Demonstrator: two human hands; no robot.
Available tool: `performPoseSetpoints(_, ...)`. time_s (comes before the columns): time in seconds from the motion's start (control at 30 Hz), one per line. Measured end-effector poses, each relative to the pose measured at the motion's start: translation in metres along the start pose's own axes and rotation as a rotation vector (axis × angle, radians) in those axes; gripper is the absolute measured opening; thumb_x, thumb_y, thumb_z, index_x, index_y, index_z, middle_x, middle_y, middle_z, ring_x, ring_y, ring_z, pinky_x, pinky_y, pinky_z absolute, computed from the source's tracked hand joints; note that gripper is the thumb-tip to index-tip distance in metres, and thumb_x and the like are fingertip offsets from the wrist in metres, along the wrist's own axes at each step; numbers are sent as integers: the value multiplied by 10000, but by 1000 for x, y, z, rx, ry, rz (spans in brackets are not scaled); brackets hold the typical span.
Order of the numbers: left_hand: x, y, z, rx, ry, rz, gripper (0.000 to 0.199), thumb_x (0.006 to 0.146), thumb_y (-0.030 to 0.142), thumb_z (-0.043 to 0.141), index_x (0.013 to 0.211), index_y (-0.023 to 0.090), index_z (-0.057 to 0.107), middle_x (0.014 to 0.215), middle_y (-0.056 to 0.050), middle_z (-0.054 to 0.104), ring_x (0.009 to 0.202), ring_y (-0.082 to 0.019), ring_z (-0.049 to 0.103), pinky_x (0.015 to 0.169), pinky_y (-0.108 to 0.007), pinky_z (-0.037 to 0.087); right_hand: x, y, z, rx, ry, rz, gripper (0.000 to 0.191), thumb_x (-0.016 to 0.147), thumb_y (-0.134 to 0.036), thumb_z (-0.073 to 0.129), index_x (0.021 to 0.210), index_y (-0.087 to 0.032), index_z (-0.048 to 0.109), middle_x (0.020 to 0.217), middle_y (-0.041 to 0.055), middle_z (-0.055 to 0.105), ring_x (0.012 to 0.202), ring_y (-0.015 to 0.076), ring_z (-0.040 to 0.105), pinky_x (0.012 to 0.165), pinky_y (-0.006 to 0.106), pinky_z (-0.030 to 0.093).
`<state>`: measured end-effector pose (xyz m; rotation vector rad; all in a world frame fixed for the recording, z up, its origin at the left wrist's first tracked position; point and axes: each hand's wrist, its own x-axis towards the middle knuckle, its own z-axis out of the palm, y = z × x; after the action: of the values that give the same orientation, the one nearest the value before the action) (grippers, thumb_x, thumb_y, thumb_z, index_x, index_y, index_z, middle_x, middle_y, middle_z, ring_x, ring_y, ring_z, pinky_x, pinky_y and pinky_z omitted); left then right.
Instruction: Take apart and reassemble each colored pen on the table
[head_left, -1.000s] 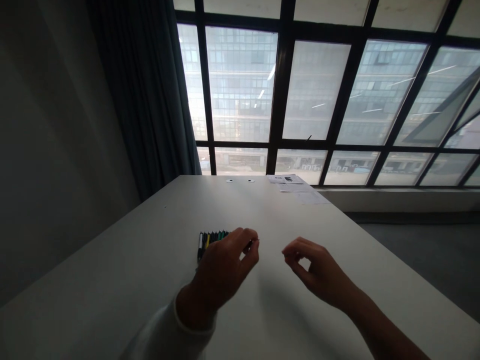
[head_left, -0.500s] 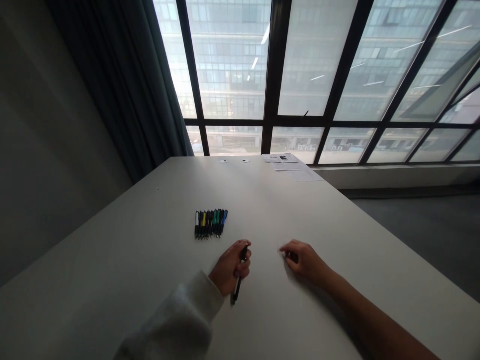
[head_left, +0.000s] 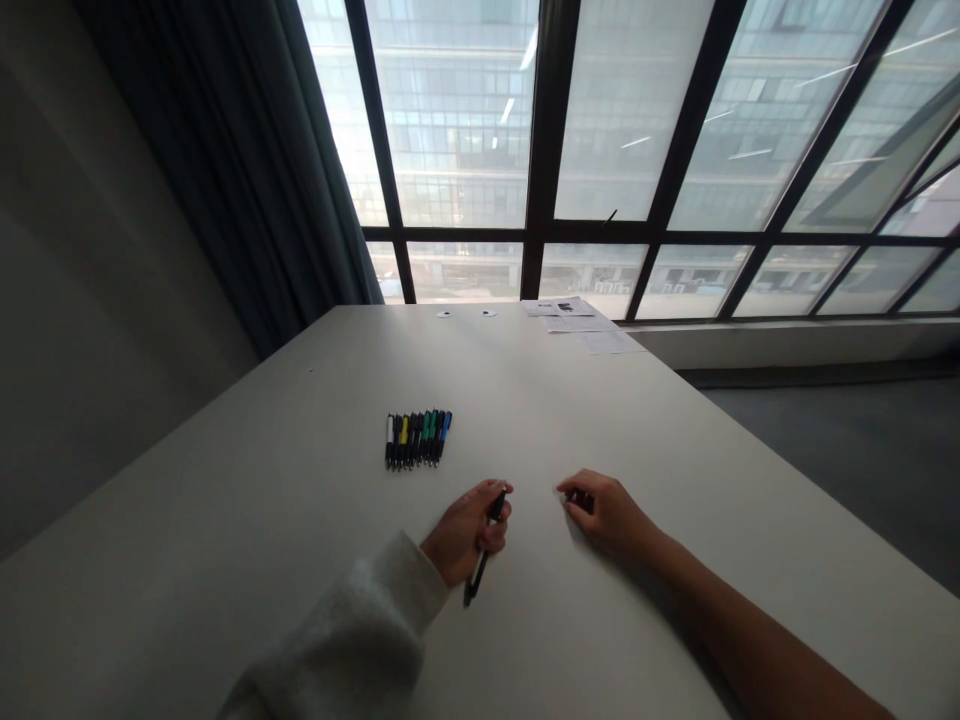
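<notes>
Since a moment ago, the left hand point(head_left: 465, 532) has moved back from the row of pens, closer to the person, and it has one slim black pen point(head_left: 475, 580) in its grip. The right hand point(head_left: 606, 508) has come down low and looks like it is resting on the flat white surface point(head_left: 225, 520).

The left hand is closed around the black pen. The pen tilts, with its top end poking up past the fingers and its tip pointing down toward the person, close to the surface. A fuzzy white sleeve point(head_left: 352, 630) covers that arm up to the wrist. The right hand is curled in and nearly shut, and nothing can be seen in it. A little bare surface lies between the two hands.

Ahead of the hands, a neat row of click pens point(head_left: 418, 439) lies side by side. Some are black, and others are white, yellow, green or blue. Near the far end of the surface are some printed white papers point(head_left: 577, 320) and two small round white dots point(head_left: 466, 313). Behind them is a tall window with dark frames point(head_left: 551, 130), and a dark curtain point(head_left: 225, 170) hangs at its left side.
</notes>
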<state>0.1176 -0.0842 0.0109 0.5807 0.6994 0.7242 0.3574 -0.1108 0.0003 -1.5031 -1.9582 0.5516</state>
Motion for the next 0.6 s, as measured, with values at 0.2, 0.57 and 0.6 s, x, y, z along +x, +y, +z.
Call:
performPoseSetpoints(0.2,1,-1,-2,15,0,-3,258,813,322,699,935,162,538,649,44,539,388,-8,323,390,-149,152,0,0,0,11,-5,-2,245,774,-114,579,962,-154,730,894,78,697,767,182,639,741,304,505)
performPoseSetpoints(0.57,-4,-3,7,79,-37,-29,233,805,329,655,934,163,557,644,37,539,392,-23,354,400,-161,182,-8,-31,-9,178,130,-5,168,882,-315,624,915,-173,707,790,46,648,661,151,568,620,283,457)
performPoseSetpoints(0.6,-5,-5,9,84,-48,-39,234,801,323,656,940,158,565,650,33,544,397,-25,365,403,-162,190,-9,-36,-8,263,116,25,191,882,-352,639,907,-175,706,760,38,644,652,148,563,609,280,450)
